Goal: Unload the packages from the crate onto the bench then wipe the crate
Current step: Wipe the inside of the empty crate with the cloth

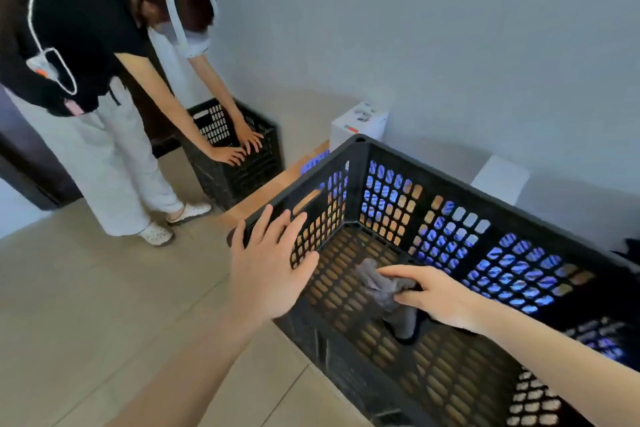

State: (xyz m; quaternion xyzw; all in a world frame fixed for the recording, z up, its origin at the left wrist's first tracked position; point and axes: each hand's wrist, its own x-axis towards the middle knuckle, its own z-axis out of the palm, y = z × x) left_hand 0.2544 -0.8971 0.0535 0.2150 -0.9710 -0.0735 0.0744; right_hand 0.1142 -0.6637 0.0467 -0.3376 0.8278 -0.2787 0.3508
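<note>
Our right hand [440,298] is down inside the crate [358,149], its fingers [398,272] curled over a bunched grey cloth [377,282] and pressing it on the crate floor. The cloth lies left of the palm, towards the crate's left end wall. Our left hand [270,263] rests on the rim at the near left corner, fingers straight and slightly spread, steadying the crate.

No packages are in the crate. Two white ones [358,123] [500,180] stand beyond its far wall, so we judge the unloading done and the wiping under way.

The crate's long axis runs from the left end out to the near right. The cloth sits near the left end, so most of the floor stretches away to the right, back along our right forearm. We judge the next strokes should pull rightward and nearer. The right hand alone reaches it, and the left hand is best placed to brace.
</note>
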